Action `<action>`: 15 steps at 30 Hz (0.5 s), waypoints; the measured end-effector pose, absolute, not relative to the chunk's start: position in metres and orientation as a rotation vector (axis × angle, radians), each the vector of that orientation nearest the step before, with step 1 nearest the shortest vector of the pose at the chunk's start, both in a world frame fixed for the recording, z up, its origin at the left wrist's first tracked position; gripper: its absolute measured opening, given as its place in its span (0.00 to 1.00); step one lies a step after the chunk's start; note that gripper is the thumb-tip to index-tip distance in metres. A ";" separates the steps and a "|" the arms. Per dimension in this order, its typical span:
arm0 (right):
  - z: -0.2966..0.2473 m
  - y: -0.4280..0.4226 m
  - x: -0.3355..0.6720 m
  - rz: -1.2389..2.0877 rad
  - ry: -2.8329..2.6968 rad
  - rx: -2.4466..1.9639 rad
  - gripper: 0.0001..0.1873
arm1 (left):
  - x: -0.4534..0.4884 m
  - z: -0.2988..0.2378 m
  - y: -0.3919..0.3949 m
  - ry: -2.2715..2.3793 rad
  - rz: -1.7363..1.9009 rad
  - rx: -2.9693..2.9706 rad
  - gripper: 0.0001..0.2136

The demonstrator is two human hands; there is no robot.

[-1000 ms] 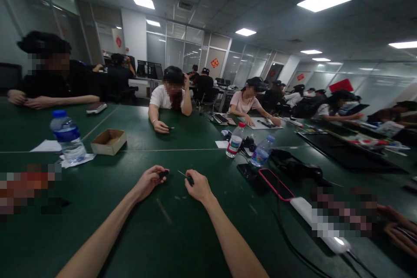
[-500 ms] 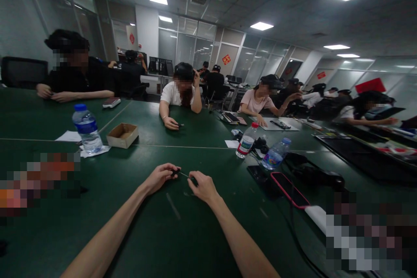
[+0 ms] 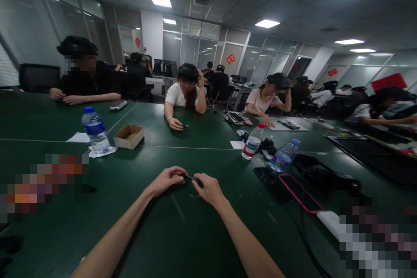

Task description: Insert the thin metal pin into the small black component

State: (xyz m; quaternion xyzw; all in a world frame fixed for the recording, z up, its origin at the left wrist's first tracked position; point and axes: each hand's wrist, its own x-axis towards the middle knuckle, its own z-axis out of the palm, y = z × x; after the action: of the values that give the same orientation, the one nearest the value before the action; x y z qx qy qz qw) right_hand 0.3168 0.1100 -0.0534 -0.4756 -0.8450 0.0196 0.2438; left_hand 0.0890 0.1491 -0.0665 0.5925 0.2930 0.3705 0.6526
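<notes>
Thin-shafted tool spans the gap between the two hands, low over the green tabletop, its long axis running crosswise, tip pointing left and slightly away from the person. The right hand, back upward, curls around its dark handle. The left hand pinches a small dark piece, mostly hidden; whether the tip touches it is unclear.

On the counter I see a box and bottle ahead-left of the left grip, a phone and two more bottles right of the right grip.
</notes>
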 end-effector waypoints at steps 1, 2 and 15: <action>-0.053 0.110 0.317 0.054 -2.307 -1.300 0.11 | 0.089 -0.067 0.149 0.674 0.866 1.334 0.19; -0.054 0.110 0.317 0.051 -2.307 -1.300 0.11 | 0.088 -0.067 0.148 0.679 0.893 1.315 0.19; -0.053 0.110 0.318 0.090 -2.290 -1.324 0.11 | 0.085 -0.063 0.144 0.584 0.901 1.180 0.23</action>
State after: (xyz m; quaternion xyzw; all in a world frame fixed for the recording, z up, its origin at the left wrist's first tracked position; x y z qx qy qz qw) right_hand 0.3180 0.1096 -0.0529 -0.4851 -0.8389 0.0330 0.2448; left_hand 0.0855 0.1445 -0.0634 0.5295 0.2621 0.4043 0.6982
